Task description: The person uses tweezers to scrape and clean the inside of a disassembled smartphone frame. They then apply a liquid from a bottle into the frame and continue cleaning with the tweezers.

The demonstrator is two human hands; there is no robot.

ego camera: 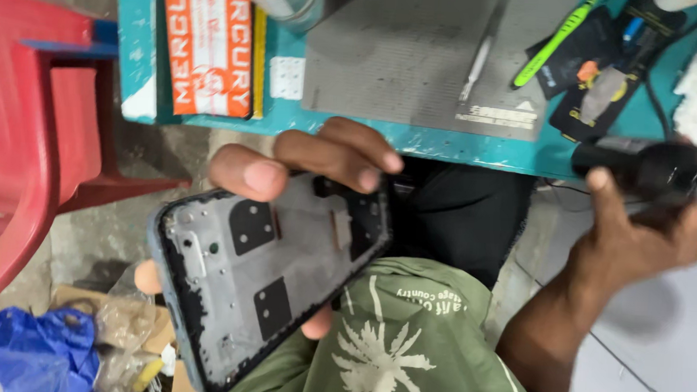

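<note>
Holding the stripped phone frame [268,283] face-up in the left hand [302,166], the person grips it by its edges, thumb and fingers curled over the upper rim, the bare inner plate with its dark pads turned toward the camera. The frame sits over the lap, below the edge of the teal workbench [446,149]. The right hand [641,227] is closed around a black cylindrical tool [644,168], blurred, raised beside the bench edge and well apart from the frame. To do this well, it seems wise to keep the frame steady and level, fingers off the inner plate, and to bring the tool in slowly. On the bench lie a grey mat [403,56], a green toothbrush [555,40] and an orange box [209,41].
</note>
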